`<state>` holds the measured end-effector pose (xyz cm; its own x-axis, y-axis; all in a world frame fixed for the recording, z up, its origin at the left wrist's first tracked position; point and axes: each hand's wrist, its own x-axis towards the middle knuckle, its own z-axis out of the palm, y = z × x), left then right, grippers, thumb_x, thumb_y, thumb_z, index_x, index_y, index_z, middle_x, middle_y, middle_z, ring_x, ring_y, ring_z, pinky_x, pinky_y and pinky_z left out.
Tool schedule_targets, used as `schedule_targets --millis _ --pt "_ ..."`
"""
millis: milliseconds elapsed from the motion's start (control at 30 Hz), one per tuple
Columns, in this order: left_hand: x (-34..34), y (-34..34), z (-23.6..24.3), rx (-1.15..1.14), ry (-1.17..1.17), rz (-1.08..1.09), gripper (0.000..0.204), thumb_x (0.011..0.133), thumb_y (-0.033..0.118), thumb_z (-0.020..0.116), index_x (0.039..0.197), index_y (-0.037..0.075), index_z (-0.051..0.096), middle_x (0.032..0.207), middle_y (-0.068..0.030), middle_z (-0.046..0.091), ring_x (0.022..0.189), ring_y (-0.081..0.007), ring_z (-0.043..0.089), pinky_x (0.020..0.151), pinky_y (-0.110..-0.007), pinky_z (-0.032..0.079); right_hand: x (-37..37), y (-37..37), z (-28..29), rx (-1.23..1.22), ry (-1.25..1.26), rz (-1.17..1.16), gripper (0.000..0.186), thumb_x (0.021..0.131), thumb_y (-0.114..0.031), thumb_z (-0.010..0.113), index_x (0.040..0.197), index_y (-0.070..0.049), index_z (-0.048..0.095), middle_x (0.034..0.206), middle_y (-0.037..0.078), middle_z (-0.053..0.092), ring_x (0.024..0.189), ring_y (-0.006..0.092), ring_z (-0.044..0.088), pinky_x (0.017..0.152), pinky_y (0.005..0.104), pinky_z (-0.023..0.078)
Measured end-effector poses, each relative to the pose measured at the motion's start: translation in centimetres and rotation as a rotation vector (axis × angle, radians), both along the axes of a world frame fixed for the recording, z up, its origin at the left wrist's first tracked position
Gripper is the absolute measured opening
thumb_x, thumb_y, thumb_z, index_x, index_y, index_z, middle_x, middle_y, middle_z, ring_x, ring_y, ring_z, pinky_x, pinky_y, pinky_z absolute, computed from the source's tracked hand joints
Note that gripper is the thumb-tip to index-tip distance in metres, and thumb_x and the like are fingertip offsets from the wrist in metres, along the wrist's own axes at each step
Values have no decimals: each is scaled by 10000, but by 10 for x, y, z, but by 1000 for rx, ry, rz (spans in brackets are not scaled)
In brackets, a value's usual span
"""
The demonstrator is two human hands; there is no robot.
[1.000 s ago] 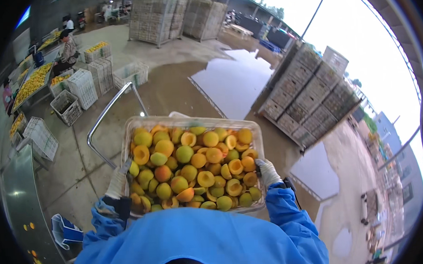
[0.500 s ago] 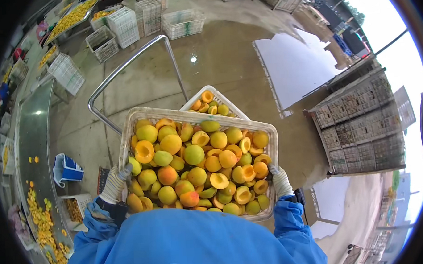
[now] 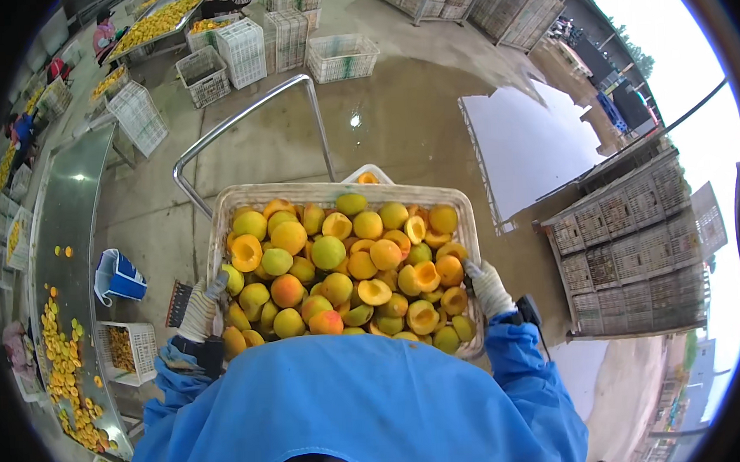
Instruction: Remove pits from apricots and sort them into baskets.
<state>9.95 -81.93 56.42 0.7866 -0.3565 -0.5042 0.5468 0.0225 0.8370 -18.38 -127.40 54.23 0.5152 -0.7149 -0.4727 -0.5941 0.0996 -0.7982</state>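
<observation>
A white plastic crate (image 3: 343, 189) full of halved apricots (image 3: 328, 253) is held level in front of my body. My left hand (image 3: 198, 311), in a pale knitted glove, grips its left end. At the opposite end, my right hand (image 3: 492, 292), gloved the same way, closes on the crate's rim. Some apricots lie cut face up, showing orange flesh; others show yellow-green or reddish skin. Beyond the far rim peeks the corner of another white crate (image 3: 383, 173), mostly hidden, with apricot inside. My blue garment covers the held crate's near edge.
A bent metal handle (image 3: 241, 114) rises just beyond the crate. To the left runs a metal table (image 3: 75, 194) with apricots, beside a blue-and-white bucket (image 3: 123, 276) and a small crate (image 3: 146, 353). Stacked crates (image 3: 627, 261) stand right; puddles wet the floor. People sit far left.
The held crate has come slightly nearer my body and turned straighter. Less of the crate beyond it shows. Both hands keep their grip, and the surroundings have shifted a little right in view.
</observation>
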Motion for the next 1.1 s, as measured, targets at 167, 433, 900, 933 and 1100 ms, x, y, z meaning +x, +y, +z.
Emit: schedule_targets --millis 167,433,900,933,1100 --pt "-18 -22 10 -32 12 189 364 812 382 770 962 106 585 660 57 484 534 -60 422 491 -226 344 94 -52 63 -249 110 182 425 930 -401 597 1012 15 624 693 40 576 581 157 521 501 318 417" --pt "-74 -56 -17 24 52 -250 457 892 344 689 1198 39 541 962 -35 597 852 -136 579 746 -291 511 224 -167 -6 -174 100 286 568 919 -541 548 988 11 662 746 27 618 614 188 527 542 333 404" --pt "-83 -71 -35 -250 102 -377 577 907 427 644 1297 36 478 1142 -76 600 1046 -175 575 904 -320 486 188 -243 -61 -279 -6 220 493 930 -549 537 1048 -74 594 782 -2 559 589 99 467 499 257 386" --pt "-88 -71 -36 -259 73 -318 533 904 456 637 1223 45 521 1047 -65 625 973 -165 592 859 -314 499 197 -223 -65 -253 26 279 493 930 -549 537 1048 -74 594 782 -2 559 589 99 467 499 257 386" --pt "-93 -72 -35 -349 110 -302 515 931 435 605 1241 35 509 1076 -78 622 989 -175 592 868 -314 498 170 -211 -23 -398 230 375 504 953 -512 509 1157 -51 533 851 44 533 698 139 473 596 287 420"
